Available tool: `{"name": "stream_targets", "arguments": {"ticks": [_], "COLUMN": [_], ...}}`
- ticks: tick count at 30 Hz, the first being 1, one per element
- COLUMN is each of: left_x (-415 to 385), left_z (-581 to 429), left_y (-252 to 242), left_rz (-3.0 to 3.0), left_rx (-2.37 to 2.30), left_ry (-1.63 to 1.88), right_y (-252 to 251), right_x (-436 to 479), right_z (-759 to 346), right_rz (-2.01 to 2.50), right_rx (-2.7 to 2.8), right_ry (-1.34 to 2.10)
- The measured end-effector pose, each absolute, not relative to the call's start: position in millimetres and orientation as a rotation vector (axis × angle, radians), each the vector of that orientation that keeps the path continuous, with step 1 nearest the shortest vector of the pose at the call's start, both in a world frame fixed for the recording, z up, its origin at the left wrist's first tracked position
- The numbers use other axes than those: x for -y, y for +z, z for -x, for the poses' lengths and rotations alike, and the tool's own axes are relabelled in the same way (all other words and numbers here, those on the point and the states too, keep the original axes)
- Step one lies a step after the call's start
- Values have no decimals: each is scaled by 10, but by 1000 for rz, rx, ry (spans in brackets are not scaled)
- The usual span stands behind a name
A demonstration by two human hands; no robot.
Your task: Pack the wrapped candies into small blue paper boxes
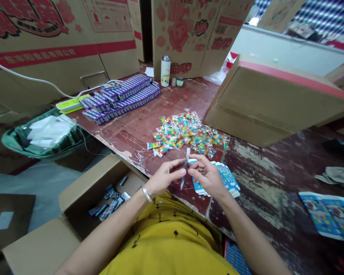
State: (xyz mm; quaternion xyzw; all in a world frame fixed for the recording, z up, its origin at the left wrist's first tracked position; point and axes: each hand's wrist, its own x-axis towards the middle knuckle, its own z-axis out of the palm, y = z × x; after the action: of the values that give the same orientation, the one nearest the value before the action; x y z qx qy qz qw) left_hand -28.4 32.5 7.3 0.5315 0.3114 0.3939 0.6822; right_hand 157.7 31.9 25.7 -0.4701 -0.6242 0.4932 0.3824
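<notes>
Between my two hands stands a thin flat piece of packaging, likely a small folding carton (187, 156), seen nearly edge-on, with pale ends and a blue middle. My left hand (166, 175) pinches it between thumb and fingers. My right hand (208, 176) has its fingers curled against the carton's other side. Beneath and beside the right hand lies a fanned stack of flat blue-and-white cartons (228, 176). Just beyond both hands is a pile of clear packets of colourful candies (179, 131) on the worn red table (140, 128).
An open cardboard box (88, 179) with several small blue boxes sits below the table's left edge. Rows of purple boxes (126, 93), a white bottle (165, 71) and large cartons (186, 34) stand behind. A tilted cardboard box (263, 103) and blue sheets (323, 214) are at right.
</notes>
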Motion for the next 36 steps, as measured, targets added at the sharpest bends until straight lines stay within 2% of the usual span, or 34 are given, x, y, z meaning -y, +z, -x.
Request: {"name": "stream_targets", "arguments": {"ticks": [7,11,16,24,29,36], "left_x": [-231,-172,-95,-37,-22,-94], "left_z": [357,264,104,108,168,298], "left_y": [114,36,-63,-4,-30,11], "left_rz": [-1301,-1098,-849,-1027,-1306,-1289], "left_rx": [-702,-818,-904,-1028,-1054,-880], "left_ry": [737,939,1219,1432,1309,1050], "right_y": [532,413,197,143,29,23], "right_x": [-402,-340,-214,-229,-213,-204], "right_z": [-1722,-1618,-1413,-1251,-1265,-1306], "right_rz": [1229,1262,1199,1185,1195,1189], "right_rx": [1889,1516,1286,1237,1302,1430], "right_ry": [1405,1182,1171,1050,838,731]}}
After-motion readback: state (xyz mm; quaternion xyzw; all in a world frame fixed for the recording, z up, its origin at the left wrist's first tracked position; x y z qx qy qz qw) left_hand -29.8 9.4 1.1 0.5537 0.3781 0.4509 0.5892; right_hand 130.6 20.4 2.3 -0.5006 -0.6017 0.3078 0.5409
